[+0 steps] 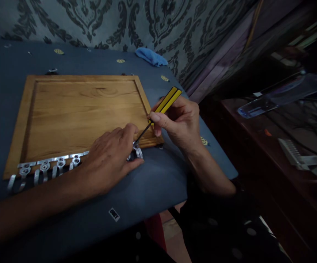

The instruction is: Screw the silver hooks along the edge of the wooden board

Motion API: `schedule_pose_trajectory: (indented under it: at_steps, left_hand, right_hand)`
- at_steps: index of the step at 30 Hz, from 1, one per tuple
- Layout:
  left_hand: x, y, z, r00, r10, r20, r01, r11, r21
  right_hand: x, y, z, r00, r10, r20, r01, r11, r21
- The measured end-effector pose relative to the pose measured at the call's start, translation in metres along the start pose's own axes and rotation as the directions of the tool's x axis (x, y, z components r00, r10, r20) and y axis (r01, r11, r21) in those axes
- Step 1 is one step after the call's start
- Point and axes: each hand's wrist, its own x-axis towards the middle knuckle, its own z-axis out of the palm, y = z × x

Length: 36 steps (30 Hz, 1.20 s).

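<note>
A wooden board [79, 109] with a raised rim lies on a blue-covered table [153, 186]. Along its near edge runs a row of metal hooks [45, 168]. My left hand [110, 159] lies over the right part of that row, fingers curled down and pressing on a metal hook [136, 150] at the board's near right corner. My right hand [179, 122] is closed round a yellow-and-black screwdriver [167, 102], held slanted, its thin tip resting at that same hook beside my left fingertips.
A crumpled blue cloth [151, 56] lies at the table's far edge by the patterned wall. Small yellow discs [58, 51] and bits of hardware dot the cloth. To the right stands a dark wooden shelf [270, 146] with cables and tools.
</note>
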Motion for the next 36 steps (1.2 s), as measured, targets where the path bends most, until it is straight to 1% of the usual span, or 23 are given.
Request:
schedule_pose_trajectory:
  at_steps: [4,8,18,22,24,27,28,29,33,36]
  left_hand:
    - [-0.0013,-0.0008,0.0008,1.0,0.011,-0.021,-0.011,1.0,0.0]
    - [-0.0015,-0.0008,0.0007,0.999,0.033,-0.033,-0.033,0.999,-0.003]
    - [-0.0008,-0.0017,0.0007,0.999,0.024,-0.033,-0.024,1.0,0.001]
    - [-0.0022,-0.0028,0.0024,0.997,0.037,-0.061,-0.038,0.999,-0.016]
    - [-0.0028,-0.0036,0.0037,0.996,0.041,-0.078,-0.043,0.999,-0.023]
    - [-0.0031,-0.0044,0.0047,0.997,0.033,-0.071,-0.034,0.999,-0.023]
    - [-0.0031,-0.0045,0.0048,0.997,0.031,-0.068,-0.032,0.999,-0.021]
    - [-0.003,-0.0045,0.0047,0.997,0.029,-0.066,-0.031,0.999,-0.019]
    - [-0.0022,-0.0037,0.0037,0.999,0.025,-0.047,-0.026,0.999,-0.019]
    - [-0.0016,-0.0033,0.0028,0.999,0.018,-0.029,-0.019,1.0,-0.016]
  right_hand:
    - [0.0008,-0.002,0.0023,0.999,0.018,-0.028,-0.019,0.999,-0.036]
    - [0.001,0.0002,0.0018,0.999,0.027,-0.019,-0.027,0.999,-0.032]
    - [0.0019,0.006,-0.0006,1.0,0.014,-0.012,-0.015,1.0,-0.026]
    - [0.0015,0.0062,-0.0007,1.0,0.013,-0.001,-0.013,1.0,-0.012]
    - [0.0008,0.0062,-0.0012,0.998,-0.033,-0.05,0.033,0.999,0.004]
    - [-0.0002,0.0059,-0.0023,0.972,-0.108,-0.21,0.111,0.994,0.001]
    - [-0.0004,0.0056,-0.0024,0.963,-0.119,-0.241,0.12,0.993,-0.01]
    - [-0.0006,0.0054,-0.0023,0.962,-0.12,-0.246,0.118,0.993,-0.023]
    - [-0.0006,0.0051,-0.0005,0.983,-0.088,-0.163,0.08,0.996,-0.05]
    - [-0.0008,0.0054,0.0007,0.985,-0.087,-0.15,0.084,0.996,-0.026]
